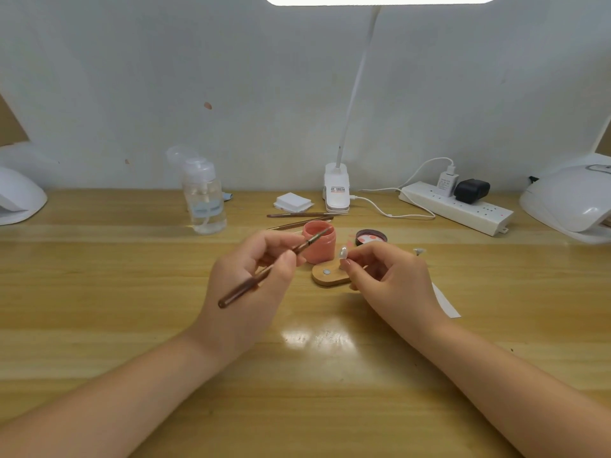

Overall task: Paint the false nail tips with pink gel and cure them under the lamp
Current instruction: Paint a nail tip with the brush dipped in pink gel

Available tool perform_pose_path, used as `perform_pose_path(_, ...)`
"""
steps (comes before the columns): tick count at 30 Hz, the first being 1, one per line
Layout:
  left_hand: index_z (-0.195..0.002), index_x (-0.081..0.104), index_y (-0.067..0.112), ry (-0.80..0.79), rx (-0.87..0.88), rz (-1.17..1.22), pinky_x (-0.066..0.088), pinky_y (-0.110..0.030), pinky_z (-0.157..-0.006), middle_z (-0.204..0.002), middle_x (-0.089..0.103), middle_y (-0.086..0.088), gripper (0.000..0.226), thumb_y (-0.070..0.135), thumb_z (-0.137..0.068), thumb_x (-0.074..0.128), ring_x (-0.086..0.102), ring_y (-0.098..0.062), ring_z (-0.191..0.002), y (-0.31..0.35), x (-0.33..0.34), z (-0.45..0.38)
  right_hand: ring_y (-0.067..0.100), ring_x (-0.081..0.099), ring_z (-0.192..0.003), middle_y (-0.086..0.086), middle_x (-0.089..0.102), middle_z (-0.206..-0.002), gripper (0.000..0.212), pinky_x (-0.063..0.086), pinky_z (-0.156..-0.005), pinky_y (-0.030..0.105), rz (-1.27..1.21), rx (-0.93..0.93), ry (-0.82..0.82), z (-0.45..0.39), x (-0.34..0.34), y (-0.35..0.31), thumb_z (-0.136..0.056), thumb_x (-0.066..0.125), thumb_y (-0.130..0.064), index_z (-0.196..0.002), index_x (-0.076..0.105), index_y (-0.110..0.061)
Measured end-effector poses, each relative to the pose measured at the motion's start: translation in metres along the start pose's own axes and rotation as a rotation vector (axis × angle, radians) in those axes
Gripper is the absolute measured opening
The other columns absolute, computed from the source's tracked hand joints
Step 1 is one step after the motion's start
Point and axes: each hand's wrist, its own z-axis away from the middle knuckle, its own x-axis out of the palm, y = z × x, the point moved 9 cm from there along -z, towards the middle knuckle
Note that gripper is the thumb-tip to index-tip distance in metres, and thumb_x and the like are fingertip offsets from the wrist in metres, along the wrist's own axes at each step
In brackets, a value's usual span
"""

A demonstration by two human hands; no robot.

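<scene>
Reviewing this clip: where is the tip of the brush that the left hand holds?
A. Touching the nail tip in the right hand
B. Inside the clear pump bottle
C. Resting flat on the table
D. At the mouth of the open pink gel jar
D: the left hand grips the brush, whose bristle end reaches the rim of the open pink gel jar, apart from the nail tip that the right hand pinches.

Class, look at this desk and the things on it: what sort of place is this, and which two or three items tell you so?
Probably a home or small nail-art workstation rather than a salon floor. Clues: a white nail-curing lamp at the desk's right edge, an open pot of pink gel with a brush over it, and a clear false nail tip.
</scene>
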Motion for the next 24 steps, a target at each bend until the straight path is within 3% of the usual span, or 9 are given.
perform_pose_path(5, -0.101, 0.068, 0.021, -0.061, 0.179, -0.222, 0.049, -0.017, -0.076, -0.087, 0.07, 0.009, 0.025, 0.029, -0.085, 0.051, 0.066, -0.009, -0.087, 0.016, 0.009, 0.008, 0.016, 0.066, -0.062, -0.014, 0.067, -0.07, 0.014, 0.055, -0.065, 0.042, 0.007, -0.016, 0.004, 0.0, 0.001, 0.0, -0.084, 0.072, -0.011, -0.084, 0.07, -0.025)
perform_pose_path(16, -0.104, 0.07, 0.015, -0.108, 0.207, -0.244, 0.047, -0.015, -0.079, -0.091, 0.071, 0.006, 0.028, 0.028, -0.087, 0.052, 0.065, -0.009, -0.088, 0.018, 0.016, 0.009, 0.012, 0.067, -0.061, -0.013, 0.069, -0.074, 0.011, 0.055, -0.064, 0.037, 0.021, -0.008, -0.001, -0.001, 0.002, 0.006, -0.086, 0.07, -0.012, -0.089, 0.072, -0.022)
perform_pose_path(24, -0.088, 0.07, 0.015, -0.102, 0.181, -0.197, 0.046, -0.018, -0.075, -0.078, 0.069, 0.009, 0.025, 0.026, -0.082, 0.049, 0.063, -0.01, -0.082, 0.015, 0.011, 0.011, 0.011, 0.066, -0.059, -0.013, 0.068, -0.071, 0.022, 0.053, -0.061, 0.031, 0.038, -0.035, 0.005, 0.0, 0.002, 0.004, -0.086, 0.07, -0.01, -0.084, 0.066, -0.032)
